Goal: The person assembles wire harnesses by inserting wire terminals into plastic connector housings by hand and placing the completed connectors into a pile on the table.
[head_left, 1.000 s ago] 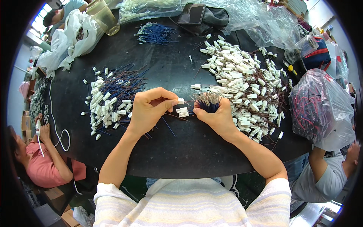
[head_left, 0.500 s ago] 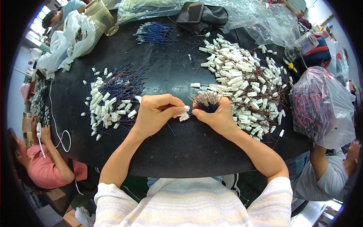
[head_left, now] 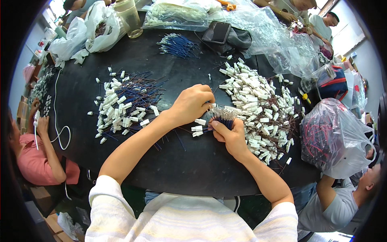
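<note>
My right hand (head_left: 233, 137) is closed around a bundle of dark blue wires (head_left: 224, 119), their silvery metal ends pointing up and away from me. My left hand (head_left: 192, 105) reaches to the bundle's left side, fingers bent and pinched by the metal tips; what they hold, if anything, is hidden. Just left of my right fingers are a few white plastic connectors (head_left: 197, 131); I cannot tell whether they lie on the table or hang from that hand. A large pile of white connectors with brown wires (head_left: 258, 97) spreads beyond and right of my right hand.
On the black table (head_left: 185, 161) lie a left pile of connectors with blue wires (head_left: 121, 105) and a far blue wire bundle (head_left: 176, 45). A phone (head_left: 217, 32), clear plastic bags (head_left: 274, 44) and a filled bag (head_left: 328, 133) line the edges. Other people sit around.
My left hand has moved from the white connectors up to the bundle's metal tips. Those connectors now sit beside my right fingers. The whole view has shifted slightly.
</note>
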`<state>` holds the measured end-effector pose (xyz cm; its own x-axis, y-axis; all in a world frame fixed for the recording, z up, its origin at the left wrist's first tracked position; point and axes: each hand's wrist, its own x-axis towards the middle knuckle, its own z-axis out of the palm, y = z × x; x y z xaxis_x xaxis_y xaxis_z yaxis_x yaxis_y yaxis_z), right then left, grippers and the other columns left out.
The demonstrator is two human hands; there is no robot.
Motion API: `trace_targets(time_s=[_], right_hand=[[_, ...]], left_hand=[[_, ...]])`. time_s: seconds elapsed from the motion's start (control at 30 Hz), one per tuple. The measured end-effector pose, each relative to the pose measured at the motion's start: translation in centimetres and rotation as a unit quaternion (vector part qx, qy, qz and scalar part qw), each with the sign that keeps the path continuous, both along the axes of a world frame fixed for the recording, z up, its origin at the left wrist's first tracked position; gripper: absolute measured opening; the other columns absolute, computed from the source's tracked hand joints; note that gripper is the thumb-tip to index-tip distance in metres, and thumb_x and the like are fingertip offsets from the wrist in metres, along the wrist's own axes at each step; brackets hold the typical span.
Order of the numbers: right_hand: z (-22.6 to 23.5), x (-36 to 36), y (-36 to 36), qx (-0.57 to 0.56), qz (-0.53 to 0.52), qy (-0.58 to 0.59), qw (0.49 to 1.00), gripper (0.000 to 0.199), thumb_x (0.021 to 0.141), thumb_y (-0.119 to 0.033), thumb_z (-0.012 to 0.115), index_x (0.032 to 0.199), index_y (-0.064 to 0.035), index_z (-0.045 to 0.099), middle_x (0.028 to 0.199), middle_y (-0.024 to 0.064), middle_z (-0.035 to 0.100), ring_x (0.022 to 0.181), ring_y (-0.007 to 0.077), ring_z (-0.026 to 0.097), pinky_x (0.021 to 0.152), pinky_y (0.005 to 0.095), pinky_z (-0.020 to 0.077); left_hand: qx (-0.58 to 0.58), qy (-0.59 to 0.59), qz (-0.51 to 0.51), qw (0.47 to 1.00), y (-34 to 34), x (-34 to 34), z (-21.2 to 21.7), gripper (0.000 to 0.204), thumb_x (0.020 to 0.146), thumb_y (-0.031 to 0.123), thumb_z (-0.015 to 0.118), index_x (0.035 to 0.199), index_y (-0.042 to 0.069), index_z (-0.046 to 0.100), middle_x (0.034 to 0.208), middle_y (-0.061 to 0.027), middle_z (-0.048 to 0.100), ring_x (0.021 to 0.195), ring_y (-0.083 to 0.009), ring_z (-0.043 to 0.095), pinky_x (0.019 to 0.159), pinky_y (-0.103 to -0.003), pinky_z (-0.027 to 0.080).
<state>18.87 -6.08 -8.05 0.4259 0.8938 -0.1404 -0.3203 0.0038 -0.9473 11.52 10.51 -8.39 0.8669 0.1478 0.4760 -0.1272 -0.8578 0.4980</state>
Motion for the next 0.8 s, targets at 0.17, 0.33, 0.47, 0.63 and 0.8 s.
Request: trace_targets(time_s=[0.17, 0.33, 0.47, 0.63, 0.8], right_hand=[[0.2, 0.5, 0.0, -0.019, -0.011, 0.023, 0.999, 0.006, 0.083, -0.005, 0.057, 0.085, 0.0013, 0.057, 0.064, 0.0017, 0.055, 0.046, 0.0037, 0.04, 0.041, 0.0186, 0.0291], [0.3, 0.5, 0.2, -0.016, 0.0, -0.02, 1.0, 0.005, 0.081, -0.003, 0.058, 0.079, 0.0017, 0.057, 0.065, 0.0077, 0.059, 0.044, 0.0045, 0.04, 0.039, 0.0183, 0.0264], [0.6, 0.1, 0.5, -0.024, -0.008, -0.063, 0.998, 0.004, 0.079, -0.002, 0.059, 0.079, 0.0013, 0.058, 0.066, 0.0067, 0.06, 0.045, 0.0036, 0.041, 0.04, 0.0183, 0.0286], [1.3, 0.0, 0.4, -0.073, -0.014, -0.075, 0.994, 0.011, 0.077, -0.003, 0.062, 0.086, 0.0013, 0.061, 0.07, 0.0034, 0.062, 0.061, 0.0068, 0.057, 0.057, 0.0207, 0.0452], [0.1, -0.3, 0.7, -0.034, -0.036, -0.152, 0.987, 0.004, 0.077, -0.006, 0.062, 0.077, -0.0015, 0.062, 0.064, 0.0015, 0.061, 0.052, 0.0022, 0.049, 0.045, 0.0174, 0.0359]], left_hand=[[-0.248, 0.101, 0.085, 0.96, -0.6, -2.2, 1.8, 0.009, 0.078, 0.005, 0.063, 0.086, 0.001, 0.062, 0.075, -0.0038, 0.061, 0.062, -0.0068, 0.052, 0.058, -0.023, 0.042], [-0.408, 0.043, 0.082, 0.908, -1.7, -5.2, 1.5, 0.009, 0.079, 0.004, 0.063, 0.086, -0.001, 0.063, 0.072, -0.0001, 0.061, 0.062, -0.0011, 0.048, 0.052, -0.017, 0.035], [-0.43, 0.044, 0.082, 0.898, -1.5, -6.0, 1.6, 0.01, 0.078, 0.003, 0.063, 0.087, -0.002, 0.063, 0.074, 0.0001, 0.061, 0.062, -0.0011, 0.048, 0.053, -0.016, 0.036], [-0.442, 0.08, 0.065, 0.891, -1.5, -6.1, 1.9, 0.013, 0.08, -0.003, 0.061, 0.092, -0.005, 0.061, 0.086, -0.0057, 0.061, 0.08, -0.0086, 0.057, 0.072, -0.021, 0.045], [-0.424, 0.082, 0.071, 0.899, -1.7, -6.4, 1.9, 0.013, 0.079, -0.003, 0.061, 0.092, -0.005, 0.062, 0.085, -0.0054, 0.061, 0.078, -0.0082, 0.056, 0.071, -0.021, 0.045]])
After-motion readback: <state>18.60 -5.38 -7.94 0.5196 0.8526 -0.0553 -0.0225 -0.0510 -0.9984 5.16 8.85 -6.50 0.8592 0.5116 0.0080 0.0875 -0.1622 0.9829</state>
